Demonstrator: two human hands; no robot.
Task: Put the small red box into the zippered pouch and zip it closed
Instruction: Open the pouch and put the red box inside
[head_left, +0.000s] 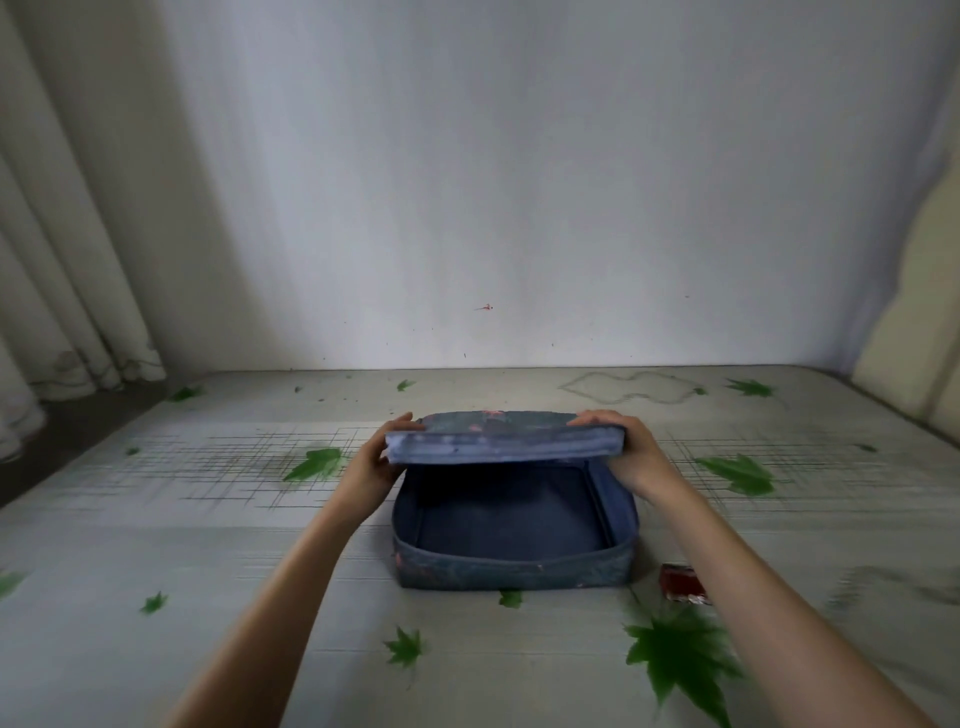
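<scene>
Holding up the lid (498, 447) of the pouch (514, 571) by its two free corners: left hand (376, 470) at the left corner, thumb on top and the other fingers hidden beneath, so pinching the lid; right hand (621, 452) at the right corner, fingers (597, 418) curled over the top edge, thumb not visible. Judged as the opening step — lid raised about halfway, not yet folded back. To do it well: swing the lid fully back toward the wall until resting by itself, or keep only the left hand on it, so as to free the right hand for the box (681, 582). Better not to pull upward too hard, for risk of lifting or sliding such a soft and probably light pouch on the bed (208, 545). Place of the box: on the bed, outside the pouch, near its front right corner, partly covered by the right forearm. Inside the pouch: nothing visible, only dark blue lining on the floor and walls; far part under the lid in shadow, impossible to check. Afterwards, probably: take the box, lay it flat on the pouch floor, lower the lid squarely onto the rim, then run the zipper all round — position of the slider impossible to tell from here.
</scene>
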